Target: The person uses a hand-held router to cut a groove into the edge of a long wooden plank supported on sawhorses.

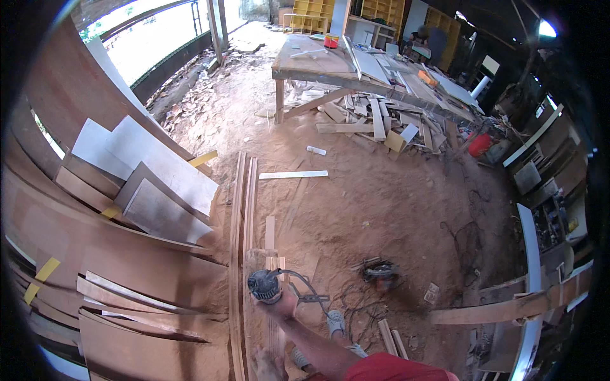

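Observation:
My right hand [281, 306] is closed around the body of a corded trim router [264, 286], dark with a round vented top, seen from above. It stands over a narrow wooden workpiece [276, 336] made of pale strips; the router's base and bit are hidden. A black cord [298, 274] loops from its top to the right. Near the lower edge, my left hand [268, 366] lies on the wood with fingers stretched forward. Long thin wooden strips [237, 254] run alongside on the left. Beyond the router lies a short wooden piece [270, 232].
Plywood sheets [127, 260] lean along the left. Ahead stands a large worktable [311, 66] with boards on it and an offcut pile [381, 120] below. Another power tool [380, 272] and tangled cords lie on the dusty floor at right. A person [419, 38] is far back.

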`<state>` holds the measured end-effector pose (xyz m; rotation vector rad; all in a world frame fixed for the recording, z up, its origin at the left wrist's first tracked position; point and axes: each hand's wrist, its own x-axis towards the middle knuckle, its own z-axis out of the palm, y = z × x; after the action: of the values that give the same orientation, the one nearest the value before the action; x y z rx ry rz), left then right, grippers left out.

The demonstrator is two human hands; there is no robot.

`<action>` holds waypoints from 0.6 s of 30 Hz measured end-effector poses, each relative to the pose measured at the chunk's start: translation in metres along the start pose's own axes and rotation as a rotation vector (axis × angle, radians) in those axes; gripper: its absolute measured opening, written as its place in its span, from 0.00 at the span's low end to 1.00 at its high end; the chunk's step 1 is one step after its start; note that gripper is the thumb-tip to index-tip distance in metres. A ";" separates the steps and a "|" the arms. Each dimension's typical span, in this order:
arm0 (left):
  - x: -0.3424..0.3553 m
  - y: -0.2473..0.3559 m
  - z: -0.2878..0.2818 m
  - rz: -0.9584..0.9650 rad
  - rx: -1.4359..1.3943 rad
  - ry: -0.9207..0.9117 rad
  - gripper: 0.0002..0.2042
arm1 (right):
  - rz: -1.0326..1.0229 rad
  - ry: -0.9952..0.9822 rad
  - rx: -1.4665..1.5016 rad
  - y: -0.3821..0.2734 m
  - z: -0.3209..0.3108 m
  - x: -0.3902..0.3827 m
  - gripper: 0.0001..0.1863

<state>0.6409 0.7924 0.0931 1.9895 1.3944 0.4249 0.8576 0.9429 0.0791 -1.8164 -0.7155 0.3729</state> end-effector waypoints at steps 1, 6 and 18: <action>-0.001 -0.001 0.001 -0.030 -0.063 0.012 0.24 | 0.001 0.000 -0.001 -0.001 -0.002 0.003 0.42; -0.006 -0.009 0.008 -0.018 -0.004 0.076 0.24 | -0.159 0.059 -0.083 -0.023 -0.008 0.040 0.38; 0.004 0.023 -0.020 -0.256 -0.068 -0.129 0.23 | 0.191 -0.047 -0.056 -0.061 -0.014 0.007 0.32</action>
<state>0.6463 0.7975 0.1222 1.7233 1.5070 0.2207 0.8531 0.9501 0.1415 -1.9409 -0.5906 0.5273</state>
